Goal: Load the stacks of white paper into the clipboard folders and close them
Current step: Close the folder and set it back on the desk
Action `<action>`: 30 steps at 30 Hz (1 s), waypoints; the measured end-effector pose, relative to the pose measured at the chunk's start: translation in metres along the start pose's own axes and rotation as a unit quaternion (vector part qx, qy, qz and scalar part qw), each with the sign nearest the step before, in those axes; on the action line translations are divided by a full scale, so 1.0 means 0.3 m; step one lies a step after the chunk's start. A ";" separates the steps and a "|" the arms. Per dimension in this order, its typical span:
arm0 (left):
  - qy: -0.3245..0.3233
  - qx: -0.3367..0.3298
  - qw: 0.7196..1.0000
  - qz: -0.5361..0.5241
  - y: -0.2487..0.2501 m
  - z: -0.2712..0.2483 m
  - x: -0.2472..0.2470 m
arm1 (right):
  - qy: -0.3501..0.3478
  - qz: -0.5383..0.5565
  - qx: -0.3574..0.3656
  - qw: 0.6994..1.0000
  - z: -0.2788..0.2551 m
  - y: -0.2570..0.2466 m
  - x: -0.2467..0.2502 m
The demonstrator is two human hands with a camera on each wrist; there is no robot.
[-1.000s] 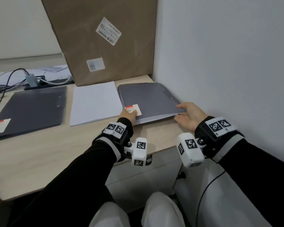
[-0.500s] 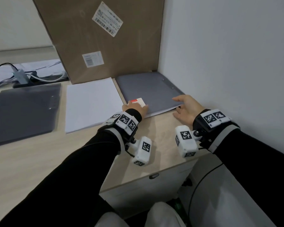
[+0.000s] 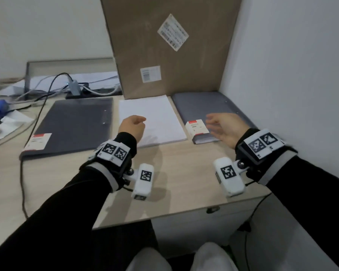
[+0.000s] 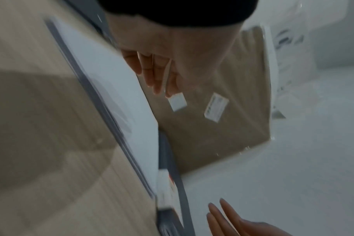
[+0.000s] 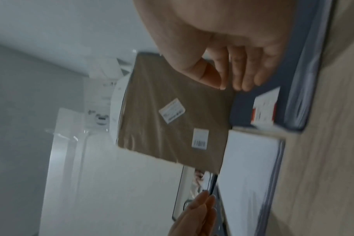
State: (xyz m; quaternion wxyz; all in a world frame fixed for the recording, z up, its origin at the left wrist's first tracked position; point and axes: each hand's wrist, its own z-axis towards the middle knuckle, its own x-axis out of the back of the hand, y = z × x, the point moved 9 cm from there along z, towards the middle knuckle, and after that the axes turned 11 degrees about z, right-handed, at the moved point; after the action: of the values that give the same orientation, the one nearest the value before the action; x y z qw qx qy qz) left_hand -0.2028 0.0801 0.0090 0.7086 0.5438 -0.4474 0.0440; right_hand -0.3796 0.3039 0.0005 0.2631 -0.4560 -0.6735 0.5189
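**Both hands lifted above the desk, holding nothing**

The left hand (image 3: 133, 127) hovers at the centre of the head view over the near part of the loose paper stack (image 3: 155, 116); its fingers hang relaxed, slightly bent, and grip nothing. The right hand (image 3: 224, 127) hovers right of centre, palm turned inward, fingers loosely extended and close together, also empty. It is above the near end of the closed right folder (image 3: 205, 106).

That grey folder lies at the right of the desk (image 3: 184, 178), against the wall, with white sheet edges showing along its near side and a red-and-white label (image 3: 196, 127) at its near left corner. The paper stack lies just left of it, in the middle of the frame. A second grey folder (image 3: 74, 124), closed and flat, lies left of the stack, with its own label at the lower left corner.

A tall cardboard box (image 3: 164, 45) stands behind the stack and the right folder, filling the upper centre. Cables (image 3: 47, 89) and loose papers sit in the upper left.
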 end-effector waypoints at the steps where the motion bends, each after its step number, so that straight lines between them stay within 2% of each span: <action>1: 0.021 0.025 0.999 0.000 -0.071 0.005 0.070 | -0.031 -0.001 -0.003 1.000 -0.020 0.009 -0.086; 5: 0.095 0.123 0.987 0.044 -0.351 0.014 0.326 | -0.140 -0.057 -0.027 0.988 -0.102 0.071 -0.437; 8: 0.142 0.184 0.967 0.101 -0.514 0.018 0.477 | -0.192 -0.116 -0.023 0.974 -0.126 0.111 -0.665; 12: 0.161 0.250 0.930 0.215 -0.645 0.036 0.591 | -0.250 -0.252 0.002 0.935 -0.124 0.161 -0.903; 15: 0.156 0.306 0.915 0.210 -0.730 0.054 0.621 | -0.261 -0.303 0.018 0.916 -0.115 0.194 -1.010; 17: 0.134 0.324 0.919 0.179 -0.775 0.074 0.618 | -0.269 -0.313 0.004 0.911 -0.100 0.242 -1.057; 20: 0.124 0.316 0.926 0.165 -0.779 0.097 0.626 | -0.276 -0.308 -0.032 0.910 -0.093 0.310 -1.092; 24: 0.156 0.302 0.925 0.171 -0.750 0.103 0.700 | -0.264 -0.289 -0.042 0.919 -0.070 0.346 -1.093; 25: 0.156 0.301 0.929 0.145 -0.747 0.101 0.714 | -0.263 -0.278 -0.037 0.923 -0.066 0.348 -1.094; 27: 0.146 0.284 0.948 0.004 -0.738 0.096 0.721 | -0.243 -0.249 -0.030 0.937 -0.061 0.346 -1.082; 30: 0.096 0.265 0.942 -0.180 -0.708 0.079 0.684 | -0.223 -0.210 -0.013 0.952 -0.039 0.348 -1.068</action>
State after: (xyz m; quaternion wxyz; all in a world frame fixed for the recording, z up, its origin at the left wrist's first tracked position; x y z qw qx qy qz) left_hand 0.0222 -0.1121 -0.0062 0.5747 0.7767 -0.2438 0.0843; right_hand -0.1915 0.0296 -0.0556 0.2032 -0.1802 -0.8024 0.5314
